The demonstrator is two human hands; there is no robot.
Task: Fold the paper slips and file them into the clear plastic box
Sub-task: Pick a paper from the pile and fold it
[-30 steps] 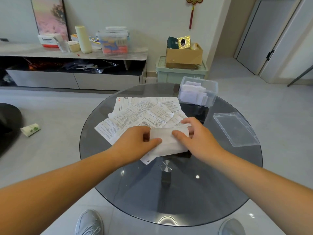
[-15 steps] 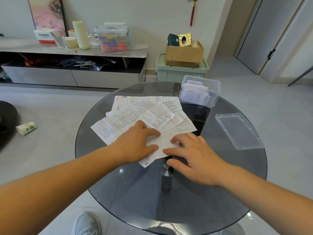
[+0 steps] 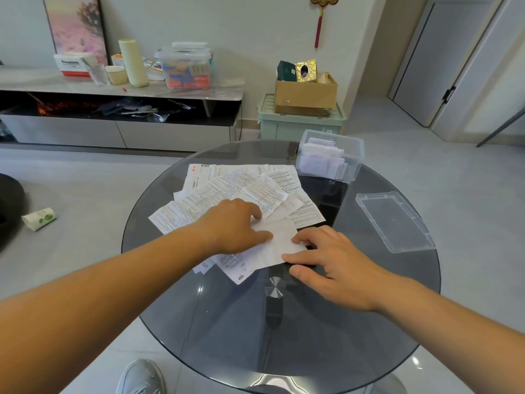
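On the round dark glass worktop (image 3: 369,322), seen from the head camera, both bare forearms reach in from the near edge and meet over one white folded slip (image 3: 279,240) near the middle. The left hand (image 3: 235,226) lies palm down on the slip's left part, fingers stretched and flat, thumb pointing right along the paper; it presses rather than grips. The right hand (image 3: 332,265) is spread open, its fingertips resting on the slip's right edge and its thumb flat on the glass just near of it. The folded slip overlaps the near edge of a loose pile of paper slips (image 3: 235,189), which fans out to the far left. The clear plastic box (image 3: 331,156) stands at the far right of the worktop with folded slips upright inside, and its lid (image 3: 393,221) lies apart on the right.

The left hand hides where the slip meets the pile. The print is too small to read. The slips in the box blur through its wall. A grey shoe (image 3: 140,376) is cut off at the bottom edge.
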